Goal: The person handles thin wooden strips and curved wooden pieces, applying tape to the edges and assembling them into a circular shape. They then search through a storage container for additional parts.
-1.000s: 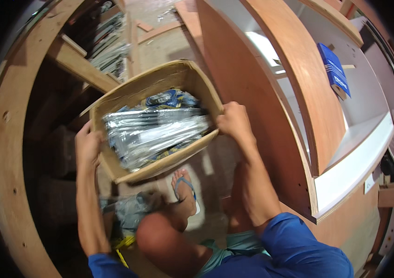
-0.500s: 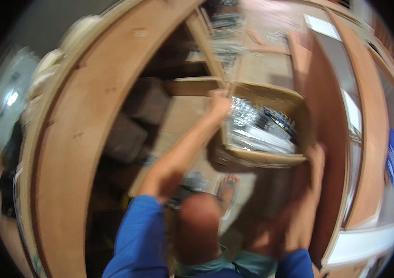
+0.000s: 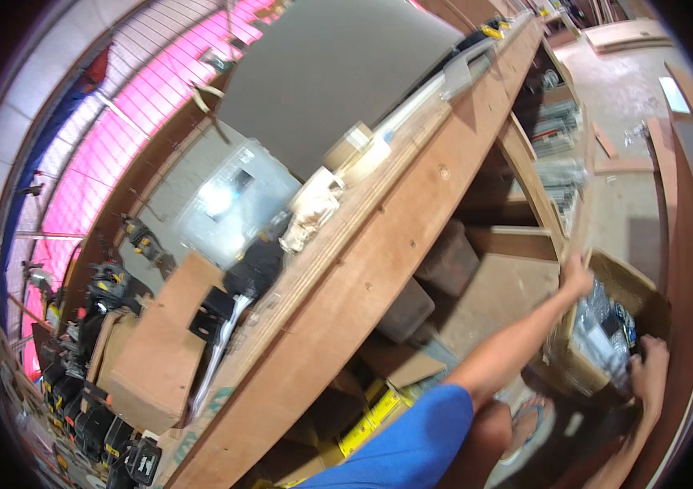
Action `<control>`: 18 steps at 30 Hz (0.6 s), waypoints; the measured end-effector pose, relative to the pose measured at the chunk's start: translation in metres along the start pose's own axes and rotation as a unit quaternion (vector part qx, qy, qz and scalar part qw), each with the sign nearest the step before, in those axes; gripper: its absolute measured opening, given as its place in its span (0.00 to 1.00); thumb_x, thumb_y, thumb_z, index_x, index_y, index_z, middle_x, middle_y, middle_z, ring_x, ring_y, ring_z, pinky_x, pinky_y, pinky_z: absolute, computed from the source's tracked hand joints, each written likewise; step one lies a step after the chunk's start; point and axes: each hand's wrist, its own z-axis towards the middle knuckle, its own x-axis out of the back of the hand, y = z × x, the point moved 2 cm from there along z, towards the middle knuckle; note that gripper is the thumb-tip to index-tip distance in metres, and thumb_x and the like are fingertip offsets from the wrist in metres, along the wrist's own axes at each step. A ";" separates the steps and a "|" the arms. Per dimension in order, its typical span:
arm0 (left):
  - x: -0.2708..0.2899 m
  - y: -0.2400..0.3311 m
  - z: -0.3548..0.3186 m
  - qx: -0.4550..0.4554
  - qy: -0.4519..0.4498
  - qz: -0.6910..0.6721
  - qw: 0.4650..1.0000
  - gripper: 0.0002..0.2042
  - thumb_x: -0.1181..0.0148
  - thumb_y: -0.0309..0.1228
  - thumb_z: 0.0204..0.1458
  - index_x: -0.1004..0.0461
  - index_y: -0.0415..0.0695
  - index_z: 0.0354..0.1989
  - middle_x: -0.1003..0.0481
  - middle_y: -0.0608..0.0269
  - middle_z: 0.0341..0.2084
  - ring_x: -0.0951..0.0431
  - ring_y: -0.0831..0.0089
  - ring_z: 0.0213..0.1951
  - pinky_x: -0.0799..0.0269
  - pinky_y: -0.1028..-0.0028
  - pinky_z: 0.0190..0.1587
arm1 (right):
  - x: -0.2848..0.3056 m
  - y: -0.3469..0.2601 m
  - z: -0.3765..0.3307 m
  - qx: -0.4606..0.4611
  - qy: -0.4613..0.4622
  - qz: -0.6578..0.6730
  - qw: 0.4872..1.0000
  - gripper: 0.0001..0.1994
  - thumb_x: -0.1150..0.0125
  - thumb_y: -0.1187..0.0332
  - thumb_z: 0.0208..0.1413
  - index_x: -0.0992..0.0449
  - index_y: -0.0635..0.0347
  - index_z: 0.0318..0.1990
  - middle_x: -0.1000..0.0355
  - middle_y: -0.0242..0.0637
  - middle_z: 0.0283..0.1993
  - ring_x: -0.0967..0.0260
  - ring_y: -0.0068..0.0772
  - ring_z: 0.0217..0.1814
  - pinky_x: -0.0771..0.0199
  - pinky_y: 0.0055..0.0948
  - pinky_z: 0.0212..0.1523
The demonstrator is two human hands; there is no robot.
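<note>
An open cardboard box (image 3: 625, 285) sits low at the right, beside an upright brown panel. My left hand (image 3: 577, 279) is closed on its far left rim. At the near right side of the box, my right hand (image 3: 649, 371) bends over the edge, fingers curled against it; they are slightly blurred. Inside the box lie clear plastic bags (image 3: 595, 330) and small dark and blue packets whose contents I cannot make out.
A long wooden workbench (image 3: 395, 265) slants across the view, bearing a translucent plastic bin (image 3: 240, 196) and a cardboard piece (image 3: 163, 342). Beneath it are shelves with grey bins (image 3: 452, 261) and a yellow box (image 3: 371, 420). Power-tool batteries (image 3: 143, 460) line the far left. My sandalled foot (image 3: 530, 424) stands near the box.
My view has swung left, bringing the bench top into sight and shifting the box rightward. My right hand has moved up from the box's outer corner onto its edge; my left keeps its hold.
</note>
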 end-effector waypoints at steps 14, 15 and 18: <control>0.041 -0.061 -0.068 -0.109 -0.217 -0.094 0.965 0.40 0.38 0.39 0.55 0.46 0.47 0.77 0.33 0.50 0.68 0.35 0.61 0.69 0.43 0.68 0.71 | -0.099 -0.105 0.008 0.177 -0.275 0.092 0.940 0.30 0.24 0.56 0.47 0.21 0.58 0.57 0.24 0.53 0.56 0.25 0.57 0.57 0.23 0.46 0.56; 0.046 -0.060 -0.072 -0.118 -0.222 -0.062 0.966 0.40 0.38 0.40 0.56 0.46 0.48 0.78 0.34 0.51 0.69 0.37 0.61 0.69 0.45 0.68 0.72 | -0.101 -0.107 0.010 0.180 -0.269 0.090 0.942 0.29 0.25 0.55 0.48 0.21 0.58 0.57 0.25 0.53 0.57 0.26 0.58 0.58 0.24 0.46 0.57; 0.031 -0.055 -0.096 -0.139 -0.191 -0.066 0.969 0.45 0.36 0.36 0.51 0.50 0.39 0.77 0.31 0.42 0.65 0.28 0.53 0.62 0.34 0.62 0.65 | -0.111 -0.104 0.006 0.174 -0.261 0.084 0.946 0.29 0.26 0.55 0.51 0.22 0.58 0.58 0.27 0.54 0.61 0.29 0.58 0.61 0.25 0.47 0.59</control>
